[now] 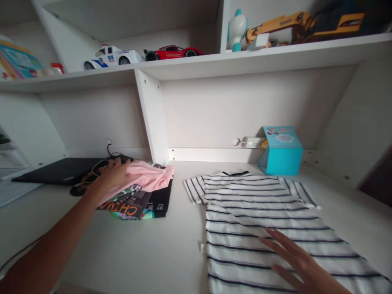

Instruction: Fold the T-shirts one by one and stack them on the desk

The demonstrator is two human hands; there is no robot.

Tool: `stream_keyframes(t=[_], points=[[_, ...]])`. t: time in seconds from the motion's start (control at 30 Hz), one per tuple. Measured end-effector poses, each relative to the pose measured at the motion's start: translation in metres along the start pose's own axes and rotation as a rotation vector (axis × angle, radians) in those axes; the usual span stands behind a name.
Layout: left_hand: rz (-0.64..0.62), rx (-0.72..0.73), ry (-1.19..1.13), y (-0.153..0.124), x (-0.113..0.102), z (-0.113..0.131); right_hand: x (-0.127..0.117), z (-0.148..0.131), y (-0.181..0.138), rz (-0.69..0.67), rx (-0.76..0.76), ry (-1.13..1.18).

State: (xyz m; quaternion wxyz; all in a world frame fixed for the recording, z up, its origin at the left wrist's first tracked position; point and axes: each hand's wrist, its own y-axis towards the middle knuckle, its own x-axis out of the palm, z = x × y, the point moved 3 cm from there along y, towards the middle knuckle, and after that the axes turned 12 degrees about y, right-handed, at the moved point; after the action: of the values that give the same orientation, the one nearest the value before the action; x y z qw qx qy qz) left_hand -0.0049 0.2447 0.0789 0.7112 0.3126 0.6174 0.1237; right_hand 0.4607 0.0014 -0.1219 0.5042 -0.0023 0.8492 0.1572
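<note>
Clothes pile (139,196) left of spread shirt (260,212), box (281,151) behind shirt, toys on shelf (245,61) above
</note>
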Motion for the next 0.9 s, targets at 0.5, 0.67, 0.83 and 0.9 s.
stream_keyframes(t=[0.5, 0.67, 0.83, 0.9], points=[[-0.647, 0.481, -0.219, -0.063, 0.160, 0.232, -0.017, -0.116, 0.047, -0.456, 0.156, 0.226], [-0.660, 0.449, -0.128, -0.064, 0.165, 0.221, -0.051, -0.036, 0.076, -0.338, 0.259, 0.137], [-0.653, 0.429, -0.045, -0.068, 0.157, 0.224, -0.050, 0.051, 0.149, -0.150, 0.418, -0.010], [-0.625, 0.426, -0.038, -0.067, 0.157, 0.224, -0.040, 0.067, 0.176, -0.073, 0.455, -0.049]])
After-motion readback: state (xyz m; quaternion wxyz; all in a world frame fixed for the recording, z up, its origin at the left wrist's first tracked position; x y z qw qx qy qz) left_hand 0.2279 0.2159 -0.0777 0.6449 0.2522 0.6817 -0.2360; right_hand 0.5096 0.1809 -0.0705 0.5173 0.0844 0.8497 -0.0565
